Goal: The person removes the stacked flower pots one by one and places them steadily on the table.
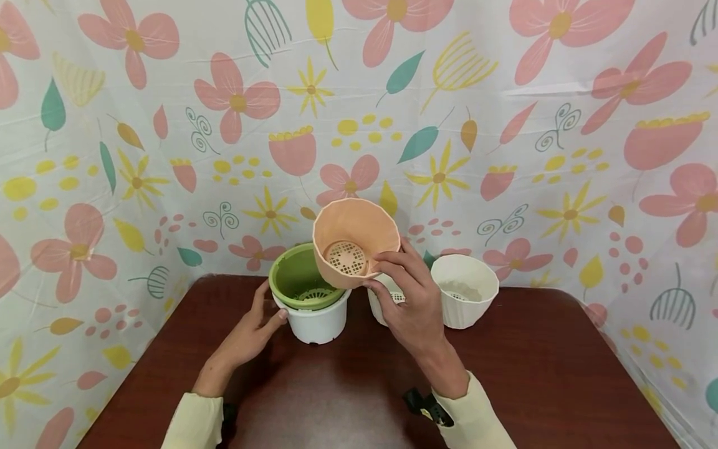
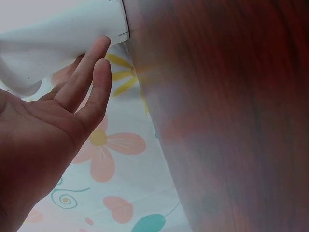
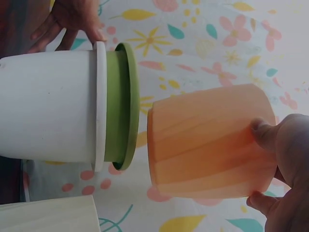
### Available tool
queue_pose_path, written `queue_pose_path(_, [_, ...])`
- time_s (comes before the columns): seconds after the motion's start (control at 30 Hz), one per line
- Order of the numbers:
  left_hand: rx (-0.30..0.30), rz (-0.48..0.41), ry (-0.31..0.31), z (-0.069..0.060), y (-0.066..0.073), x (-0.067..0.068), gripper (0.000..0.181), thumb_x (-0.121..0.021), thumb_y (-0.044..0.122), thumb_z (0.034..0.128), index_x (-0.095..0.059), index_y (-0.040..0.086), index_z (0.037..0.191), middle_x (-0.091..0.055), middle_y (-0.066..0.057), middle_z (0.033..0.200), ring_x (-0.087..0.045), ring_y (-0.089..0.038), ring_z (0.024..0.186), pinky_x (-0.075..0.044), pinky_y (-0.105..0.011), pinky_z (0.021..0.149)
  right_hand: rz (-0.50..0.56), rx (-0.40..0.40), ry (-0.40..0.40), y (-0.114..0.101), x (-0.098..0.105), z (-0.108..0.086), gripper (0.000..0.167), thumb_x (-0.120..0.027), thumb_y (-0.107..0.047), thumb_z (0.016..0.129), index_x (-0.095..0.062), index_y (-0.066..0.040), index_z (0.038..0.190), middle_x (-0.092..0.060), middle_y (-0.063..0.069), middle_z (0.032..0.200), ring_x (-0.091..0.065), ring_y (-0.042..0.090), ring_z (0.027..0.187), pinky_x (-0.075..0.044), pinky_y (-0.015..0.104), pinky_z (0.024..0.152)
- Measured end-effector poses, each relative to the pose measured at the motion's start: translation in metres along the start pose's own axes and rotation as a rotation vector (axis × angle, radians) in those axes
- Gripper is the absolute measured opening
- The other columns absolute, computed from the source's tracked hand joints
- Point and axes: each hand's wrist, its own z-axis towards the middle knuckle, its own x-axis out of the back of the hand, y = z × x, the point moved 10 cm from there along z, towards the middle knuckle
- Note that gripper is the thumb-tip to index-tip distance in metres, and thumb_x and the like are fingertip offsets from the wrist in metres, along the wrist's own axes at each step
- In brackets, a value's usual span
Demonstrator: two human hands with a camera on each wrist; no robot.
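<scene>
A peach plastic flower pot (image 1: 359, 234) with a perforated base is held up by my right hand (image 1: 412, 299), which pinches its rim between thumb and fingers. It is tilted, and its base is apart from the pots beside it in the right wrist view. A green pot (image 1: 286, 274) sits nested in a white pot (image 1: 318, 324), its rim standing above the white one. My left hand (image 1: 247, 333) rests against the side of the white pot, thumb at the front near the rim and fingers round the far left. In the left wrist view the fingers (image 2: 99, 82) look nearly straight against the white wall.
To the right stand two cream pots: one (image 1: 377, 305) partly hidden behind my right hand, the other (image 1: 464, 290) in full view. They are on a dark brown table (image 1: 550, 374). A flower-printed cloth (image 1: 348, 143) hangs just behind the table's back edge.
</scene>
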Motion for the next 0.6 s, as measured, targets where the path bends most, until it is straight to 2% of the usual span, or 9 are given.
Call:
queue_pose_path(0.27, [-0.018,-0.012,-0.005,0.001,0.000,0.000,0.079,-0.055,0.042,0.1119,0.002,0.042,0.168,-0.057,-0.016,0.141,-0.069,-0.033,0.119,-0.051,-0.055,0.104,-0.016,-0.026,-0.001,0.003,0.011,-0.003,0.033,-0.092,0.007,0.075,-0.077,0.002,0.104,-0.072,0.017,0.116,-0.057,0.051,0.134,-0.044,0.050,0.117])
queue_pose_path(0.6, [-0.029,-0.012,0.000,0.001,0.001,0.000,0.079,-0.055,0.041,0.1121,0.001,0.041,0.168,-0.058,-0.016,0.141,-0.069,-0.035,0.118,-0.052,-0.055,0.103,-0.045,-0.007,0.018,0.004,0.027,-0.005,0.032,-0.091,0.008,0.074,-0.077,0.003,0.103,-0.072,0.019,0.115,-0.055,0.053,0.135,-0.046,0.049,0.115])
